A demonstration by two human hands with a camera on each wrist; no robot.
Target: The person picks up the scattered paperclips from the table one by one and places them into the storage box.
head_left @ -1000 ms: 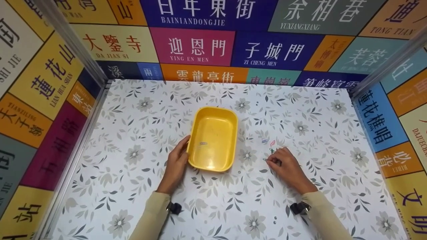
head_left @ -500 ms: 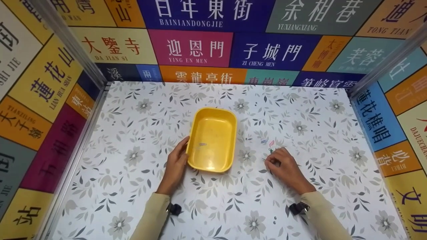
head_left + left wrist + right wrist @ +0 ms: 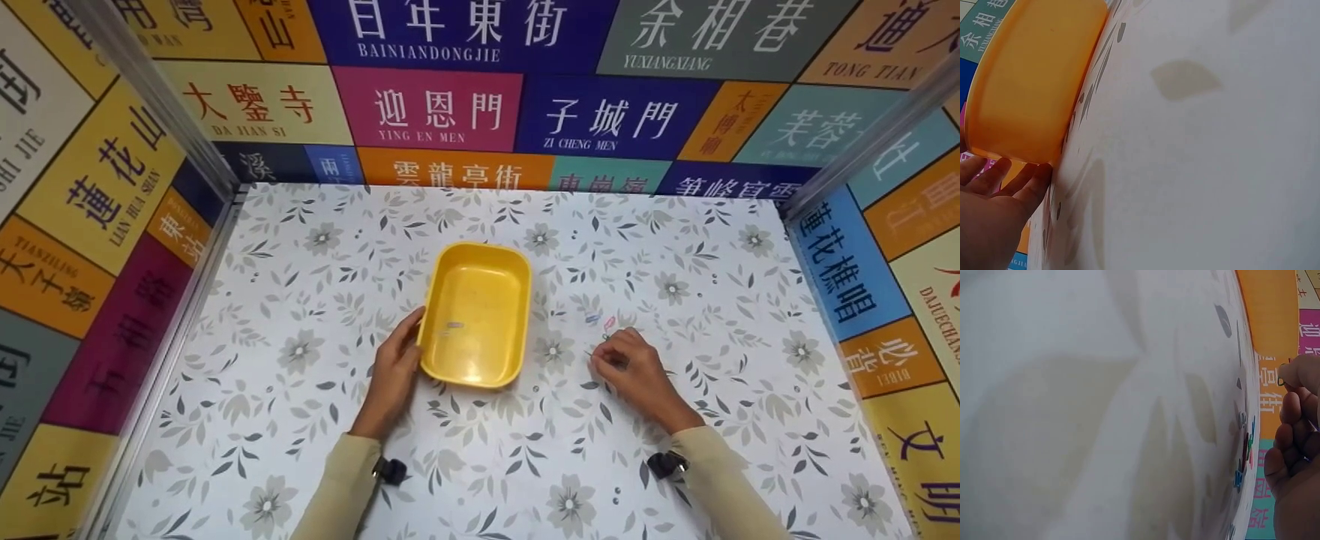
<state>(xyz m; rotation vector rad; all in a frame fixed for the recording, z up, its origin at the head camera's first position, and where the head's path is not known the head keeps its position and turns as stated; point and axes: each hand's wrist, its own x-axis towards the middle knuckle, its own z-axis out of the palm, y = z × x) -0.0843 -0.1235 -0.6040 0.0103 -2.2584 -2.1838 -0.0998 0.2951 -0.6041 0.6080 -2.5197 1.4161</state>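
A yellow plastic tray (image 3: 475,315) stands on the table with a small bluish paper clip (image 3: 454,325) on its floor. My left hand (image 3: 394,364) lies along the tray's left wall, its fingertips against the outside in the left wrist view. To the tray's right, my right hand (image 3: 631,365) pinches a thin paper clip (image 3: 1282,376) between thumb and forefinger, just off the table. Beyond its fingers lie a blue paper clip (image 3: 592,318) and a pink paper clip (image 3: 609,323). A green paper clip (image 3: 607,337) is mostly hidden by the hand.
A white cloth (image 3: 480,480) with grey leaves and flowers covers the table. Panels of coloured signs (image 3: 442,109) rise behind it and at both sides. In the right wrist view, several coloured clips (image 3: 1248,447) lie close together on the cloth.
My right hand has shifted slightly to the left and away from me, covering more of the green paper clip. The left hand and the tray hold their place.
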